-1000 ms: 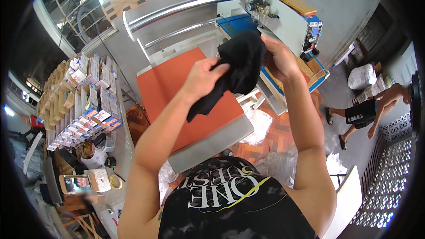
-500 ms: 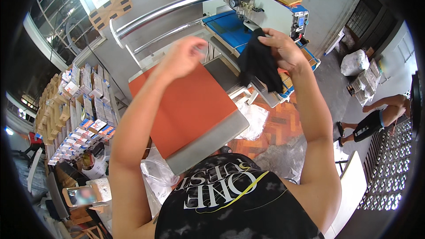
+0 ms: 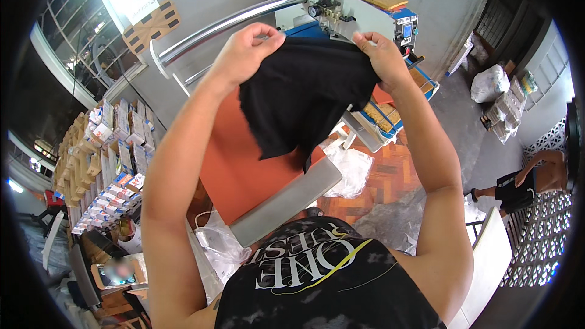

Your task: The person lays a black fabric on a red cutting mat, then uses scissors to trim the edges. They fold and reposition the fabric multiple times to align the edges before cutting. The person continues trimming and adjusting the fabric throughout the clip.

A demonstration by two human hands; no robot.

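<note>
A piece of black fabric (image 3: pixel 308 85) hangs stretched between my two hands, its lower edge drooping in folds. My left hand (image 3: pixel 253 49) pinches its upper left corner, and my right hand (image 3: pixel 381 56) pinches the upper right one. Below the cloth lies the orange-red pad (image 3: pixel 237 173) on a grey platen (image 3: pixel 289 198); the fabric hides much of the pad. Just beyond stands a white heat press machine (image 3: pixel 341 9) with a gauge, valves and a small blue screen. I cannot tell whether the cloth's lower end touches the pad.
Stacked narrow cardboard boxes (image 3: pixel 113 152) fill the left side. A chrome tube (image 3: pixel 231 24) runs behind my left hand. Clear plastic bags (image 3: pixel 350 170) lie on the wooden floor. At the far right, another person (image 3: pixel 527 183) stands near wrapped bundles (image 3: pixel 509 109) and a white tabletop (image 3: pixel 487 262).
The black fabric, bunched in my right hand before, is now spread out over the pad. My left hand has moved up and taken hold of its other corner. The other person has shifted posture.
</note>
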